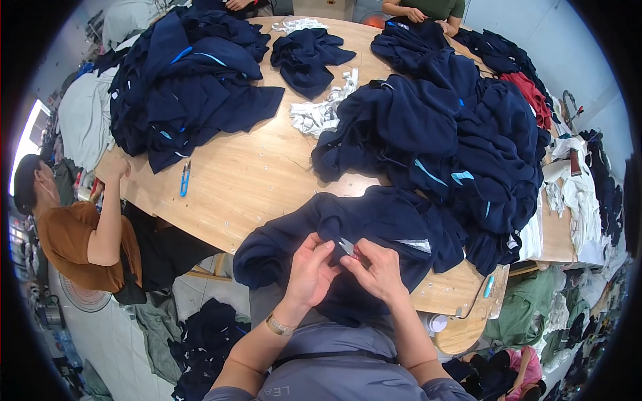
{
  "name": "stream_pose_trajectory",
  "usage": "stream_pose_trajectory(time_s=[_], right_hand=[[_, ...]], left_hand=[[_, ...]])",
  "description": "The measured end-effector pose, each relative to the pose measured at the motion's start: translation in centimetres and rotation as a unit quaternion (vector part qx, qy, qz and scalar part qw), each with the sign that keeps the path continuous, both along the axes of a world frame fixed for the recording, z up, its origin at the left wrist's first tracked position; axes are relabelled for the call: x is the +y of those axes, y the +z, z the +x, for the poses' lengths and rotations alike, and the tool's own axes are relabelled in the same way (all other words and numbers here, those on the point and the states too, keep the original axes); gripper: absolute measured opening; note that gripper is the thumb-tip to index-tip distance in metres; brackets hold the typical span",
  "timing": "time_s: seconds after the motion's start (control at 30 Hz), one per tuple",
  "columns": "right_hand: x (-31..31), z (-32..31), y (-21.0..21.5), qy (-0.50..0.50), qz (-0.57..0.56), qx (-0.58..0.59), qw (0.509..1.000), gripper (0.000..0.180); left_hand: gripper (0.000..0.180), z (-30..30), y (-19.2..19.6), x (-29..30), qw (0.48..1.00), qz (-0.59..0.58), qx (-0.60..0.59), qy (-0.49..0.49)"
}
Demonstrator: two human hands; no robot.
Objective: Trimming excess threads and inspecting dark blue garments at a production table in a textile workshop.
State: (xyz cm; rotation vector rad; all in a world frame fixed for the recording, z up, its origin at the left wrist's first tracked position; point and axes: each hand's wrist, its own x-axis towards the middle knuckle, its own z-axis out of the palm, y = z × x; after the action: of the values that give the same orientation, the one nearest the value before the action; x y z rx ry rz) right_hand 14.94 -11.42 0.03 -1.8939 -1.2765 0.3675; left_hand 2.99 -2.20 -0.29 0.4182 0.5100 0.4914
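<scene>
A navy garment [374, 224] lies over the near edge of the wooden table [254, 174], draped toward my lap. My left hand [311, 271] pinches a fold of its cloth, with a gold bracelet on the wrist. My right hand [378, 267] grips small metal thread snips [348, 248] with a reddish handle, their tip against the cloth between both hands.
Big heaps of navy garments [187, 73] [455, 134] fill the table's left and right, with a smaller one [304, 57] at the back. White scraps [321, 110] and blue snips [184, 179] lie mid-table. A person in a brown shirt [73, 234] sits left; another person's hands [414, 13] work opposite.
</scene>
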Motion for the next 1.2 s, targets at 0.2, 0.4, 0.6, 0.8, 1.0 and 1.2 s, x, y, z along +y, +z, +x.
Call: stream_pose_trajectory(time_s=[0.2, 0.4, 0.6, 0.8, 1.0, 1.2], right_hand=[[0.2, -0.2, 0.0, -0.001, 0.006, 0.013, 1.0, 0.037], [0.1, -0.1, 0.1, -0.008, -0.002, -0.009, 1.0, 0.036], [0.0, -0.1, 0.1, -0.012, -0.004, -0.014, 1.0, 0.036], [0.3, -0.3, -1.1, -0.05, 0.033, 0.15, 0.987, 0.022], [-0.6, 1.1, -2.8, -0.132, 0.146, 0.288, 0.937, 0.016], [1.9, -2.7, -2.1, -0.079, 0.053, 0.085, 0.992, 0.037]], left_hand=[[0.011, -0.1, -0.3, -0.2, 1.0, 0.005, 0.0, -0.003], [0.011, -0.1, -0.4, -0.2, 1.0, 0.01, 0.002, 0.007], [0.012, 0.0, -0.7, -0.3, 1.0, 0.018, 0.003, 0.015], [0.013, -0.3, -1.4, -0.7, 0.996, 0.057, 0.048, 0.045], [0.024, -2.3, -0.4, -2.1, 0.727, 0.65, 0.205, -0.086], [0.023, -11.0, -2.0, 4.8, 0.663, 0.553, 0.49, 0.117]])
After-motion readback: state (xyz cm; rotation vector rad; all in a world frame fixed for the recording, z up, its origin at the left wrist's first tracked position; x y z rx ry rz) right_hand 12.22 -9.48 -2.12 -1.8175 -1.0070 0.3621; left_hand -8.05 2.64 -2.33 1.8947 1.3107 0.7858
